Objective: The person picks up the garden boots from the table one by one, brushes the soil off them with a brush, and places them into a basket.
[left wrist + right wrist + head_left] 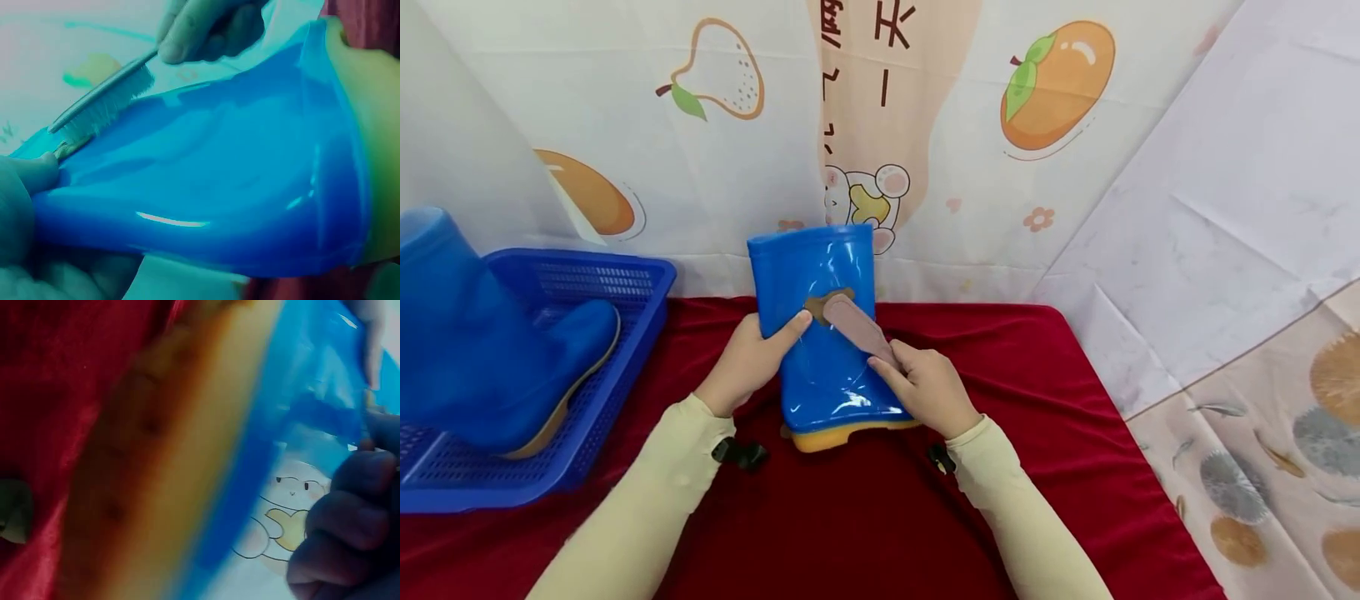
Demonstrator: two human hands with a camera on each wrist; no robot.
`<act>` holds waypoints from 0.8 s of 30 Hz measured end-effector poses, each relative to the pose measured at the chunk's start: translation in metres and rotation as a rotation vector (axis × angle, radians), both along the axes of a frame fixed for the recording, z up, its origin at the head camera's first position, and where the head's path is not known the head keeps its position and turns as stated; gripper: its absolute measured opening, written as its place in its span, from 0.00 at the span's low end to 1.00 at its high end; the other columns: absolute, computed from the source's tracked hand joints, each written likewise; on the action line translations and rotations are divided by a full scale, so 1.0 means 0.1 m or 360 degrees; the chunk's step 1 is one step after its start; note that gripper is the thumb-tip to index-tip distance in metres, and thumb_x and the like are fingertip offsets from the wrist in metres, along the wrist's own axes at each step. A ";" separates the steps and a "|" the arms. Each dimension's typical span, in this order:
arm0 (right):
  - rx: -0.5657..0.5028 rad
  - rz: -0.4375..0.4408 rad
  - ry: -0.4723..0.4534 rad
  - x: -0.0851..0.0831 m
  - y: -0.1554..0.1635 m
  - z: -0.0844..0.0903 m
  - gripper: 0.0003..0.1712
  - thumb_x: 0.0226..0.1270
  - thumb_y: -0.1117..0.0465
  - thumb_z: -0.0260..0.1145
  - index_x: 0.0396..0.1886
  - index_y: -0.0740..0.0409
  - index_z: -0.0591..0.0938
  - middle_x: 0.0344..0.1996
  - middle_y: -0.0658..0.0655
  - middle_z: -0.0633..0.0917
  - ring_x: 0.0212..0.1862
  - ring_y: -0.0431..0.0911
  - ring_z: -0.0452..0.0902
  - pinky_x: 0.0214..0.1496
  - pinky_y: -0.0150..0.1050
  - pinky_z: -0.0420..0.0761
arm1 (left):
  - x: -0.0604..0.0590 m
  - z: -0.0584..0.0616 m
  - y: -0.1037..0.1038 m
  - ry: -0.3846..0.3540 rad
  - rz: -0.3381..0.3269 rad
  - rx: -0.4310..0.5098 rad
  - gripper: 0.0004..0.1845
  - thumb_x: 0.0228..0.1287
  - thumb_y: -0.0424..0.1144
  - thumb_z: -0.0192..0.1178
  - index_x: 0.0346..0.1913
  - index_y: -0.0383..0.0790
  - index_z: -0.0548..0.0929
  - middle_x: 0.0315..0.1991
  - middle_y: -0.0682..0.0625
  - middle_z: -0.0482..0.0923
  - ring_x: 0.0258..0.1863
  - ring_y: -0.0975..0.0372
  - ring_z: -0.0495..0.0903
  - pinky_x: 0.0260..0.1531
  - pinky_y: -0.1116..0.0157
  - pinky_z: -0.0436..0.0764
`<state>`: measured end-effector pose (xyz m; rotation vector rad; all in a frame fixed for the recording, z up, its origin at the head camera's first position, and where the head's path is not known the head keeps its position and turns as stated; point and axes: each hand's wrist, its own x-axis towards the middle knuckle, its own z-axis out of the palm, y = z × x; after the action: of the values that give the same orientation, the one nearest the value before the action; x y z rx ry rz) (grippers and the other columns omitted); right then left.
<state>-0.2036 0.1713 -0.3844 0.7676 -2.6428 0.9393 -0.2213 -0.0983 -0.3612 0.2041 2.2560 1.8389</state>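
Observation:
A blue rain boot [816, 375] with a yellow sole [823, 439] is held upright above the red cloth. My left hand [747, 360] grips its shaft from the left, thumb on the front beside a brown smear [817, 307]. The fingers go behind the shaft. In my right hand [936, 392] is a pinkish brush [859, 327], held by its handle. The left wrist view shows the brush's pale bristles [109, 106] down at the smear near my left thumb. Curled fingers of my right hand [344, 531] and the blurred, close sole [181, 456] fill much of the right wrist view.
On the left, a blue plastic basket [658, 287] holds a second blue boot [482, 350], lying tilted with its toe to the right. Red cloth [1037, 467] covers the table. Behind it hangs a fruit-print curtain [947, 233], with another sheet [1157, 275] along the right.

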 end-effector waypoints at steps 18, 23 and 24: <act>0.0084 -0.0068 -0.0176 -0.04 -0.10 -0.11 0.21 0.78 0.47 0.63 0.24 0.47 0.72 0.12 0.45 0.68 0.17 0.38 0.67 0.20 0.32 0.67 | 0.00 -0.43 -0.13 -0.0085 -0.0238 0.0193 0.40 0.75 0.45 0.62 0.80 0.42 0.53 0.75 0.38 0.66 0.68 0.37 0.73 0.62 0.38 0.75; 0.0046 -0.0030 -0.0069 -0.02 -0.13 0.01 0.20 0.78 0.49 0.63 0.25 0.48 0.70 0.13 0.45 0.65 0.16 0.38 0.63 0.19 0.32 0.63 | 0.07 -0.26 -0.12 -0.0012 -0.0164 0.0226 0.40 0.76 0.45 0.61 0.81 0.42 0.52 0.75 0.39 0.66 0.69 0.37 0.72 0.62 0.38 0.75; 0.0038 -0.0021 -0.0044 -0.02 -0.14 0.04 0.20 0.78 0.50 0.63 0.25 0.49 0.70 0.13 0.45 0.64 0.16 0.38 0.62 0.18 0.32 0.63 | 0.08 -0.23 -0.12 0.0008 -0.0144 0.0247 0.40 0.76 0.44 0.61 0.81 0.42 0.51 0.75 0.39 0.65 0.70 0.38 0.71 0.63 0.38 0.74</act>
<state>-0.2055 0.1572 -0.3806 0.7470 -2.6840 0.9234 -0.2130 -0.1106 -0.3840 0.3310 2.0714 1.9679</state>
